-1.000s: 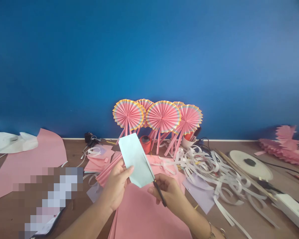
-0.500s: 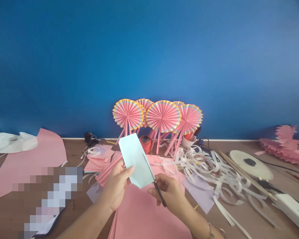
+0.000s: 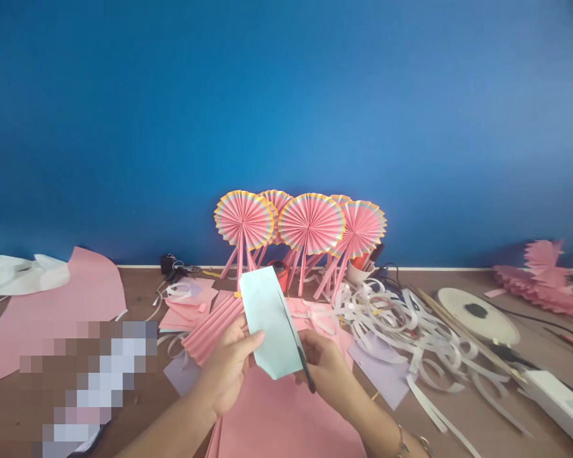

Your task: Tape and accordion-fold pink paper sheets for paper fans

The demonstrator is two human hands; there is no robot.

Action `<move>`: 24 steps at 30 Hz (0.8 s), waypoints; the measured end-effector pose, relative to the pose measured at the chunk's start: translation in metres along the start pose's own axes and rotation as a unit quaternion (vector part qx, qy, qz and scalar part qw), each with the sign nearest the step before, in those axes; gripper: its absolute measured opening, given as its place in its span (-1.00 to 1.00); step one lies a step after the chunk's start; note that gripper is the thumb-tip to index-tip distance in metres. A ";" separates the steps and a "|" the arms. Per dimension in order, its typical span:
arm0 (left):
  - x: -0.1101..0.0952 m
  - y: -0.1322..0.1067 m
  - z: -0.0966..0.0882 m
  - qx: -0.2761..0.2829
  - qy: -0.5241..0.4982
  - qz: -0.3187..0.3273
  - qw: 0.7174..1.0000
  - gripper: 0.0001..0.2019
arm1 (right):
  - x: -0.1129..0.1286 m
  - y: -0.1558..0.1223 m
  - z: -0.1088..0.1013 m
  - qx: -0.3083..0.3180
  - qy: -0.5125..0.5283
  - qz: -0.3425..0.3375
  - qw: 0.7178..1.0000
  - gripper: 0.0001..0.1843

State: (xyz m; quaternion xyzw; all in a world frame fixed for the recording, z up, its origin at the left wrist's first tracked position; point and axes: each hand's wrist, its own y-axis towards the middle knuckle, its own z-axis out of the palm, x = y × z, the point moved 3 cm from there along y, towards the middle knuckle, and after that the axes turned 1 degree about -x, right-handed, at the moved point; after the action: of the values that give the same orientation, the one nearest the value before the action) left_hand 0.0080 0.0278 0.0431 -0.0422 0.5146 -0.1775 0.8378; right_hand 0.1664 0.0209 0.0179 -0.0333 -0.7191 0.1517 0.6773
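Note:
A light-blue sheet of paper (image 3: 270,318) is pinched at its left edge by my left hand (image 3: 232,362), the thumb lying on its face. My right hand (image 3: 325,369) is closed around the dark handles of a pair of scissors (image 3: 307,369). Their blade runs along the paper's right edge; whether the blades are apart I cannot make out. Below both hands lies a stack of pink paper (image 3: 286,413). Left of the blue sheet is a piece of pleated pink paper (image 3: 214,324), partly covered by my left hand.
Several pleated pink paper fans (image 3: 311,222) stand against the blue wall. Curled white paper strips (image 3: 386,318) heap up at right, near a white power strip (image 3: 561,407) and a round cream disc (image 3: 477,315). A large pink sheet (image 3: 67,305) lies at left.
Both hands, the blue paper and the scissors have moved slightly down and to the right. The paper stands a little more upright, and the scissors stay along its right edge.

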 end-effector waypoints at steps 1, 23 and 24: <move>0.001 0.000 0.000 -0.001 -0.002 -0.004 1.000 -0.54 | -0.001 0.000 -0.001 -0.003 -0.004 0.001 1.000 -0.72; 0.002 -0.003 0.004 -0.003 -0.004 -0.010 1.000 -0.53 | -0.002 0.001 -0.001 -0.026 -0.013 0.002 1.000 -0.81; 0.002 -0.004 0.005 -0.001 -0.004 -0.010 1.000 -0.54 | -0.002 0.001 -0.001 -0.028 -0.015 0.005 0.999 -0.81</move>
State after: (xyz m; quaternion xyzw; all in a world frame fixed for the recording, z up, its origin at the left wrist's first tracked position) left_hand 0.0119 0.0233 0.0448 -0.0490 0.5110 -0.1846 0.8381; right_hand 0.1672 0.0211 0.0159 -0.0537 -0.7333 0.1356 0.6641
